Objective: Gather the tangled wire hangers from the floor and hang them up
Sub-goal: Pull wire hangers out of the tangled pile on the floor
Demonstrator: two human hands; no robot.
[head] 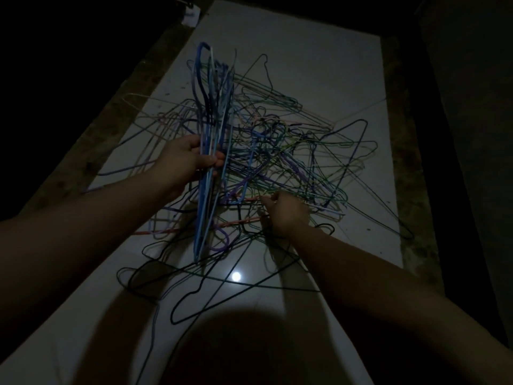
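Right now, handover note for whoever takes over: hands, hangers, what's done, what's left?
Left hand grips a bundle of blue hangers, raised over the pile.
Right hand is down at the pile's near edge, fingers curled among the wires; it is too dim to tell whether it grips one.
The pile lies tangled on the white floor.
Done: one bundle gathered.
Left: untangle the rest and hang everything. No rail is in view.

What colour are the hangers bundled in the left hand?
Mostly blue bundle, some strands paler, gripped by the left hand; head view.
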